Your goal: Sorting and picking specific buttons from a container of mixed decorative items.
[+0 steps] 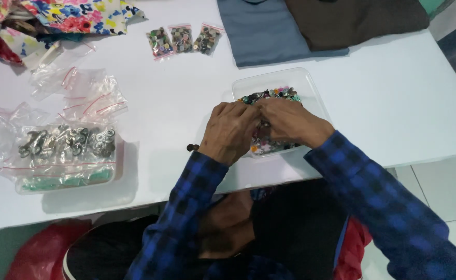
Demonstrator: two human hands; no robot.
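We note a white surface [394, 103]. At its centre sits a clear plastic tray [311, 88] of mixed buttons [274, 94]. Our left hand [230, 132] and right hand [290, 122] meet over it, fingers curled together; what they pinch we cannot tell. Three small button bags [182, 40] lie at 11 o'clock.

3 small zip bags [182, 40] filled with buttons are lying in a row at the far side, and 2 clear plastic trays [311, 93] are sitting on the table. 2 folded cloths [269, 36], 1 blue-grey and 1 brown, are resting beyond, while 2 hands [259, 127] are working together.
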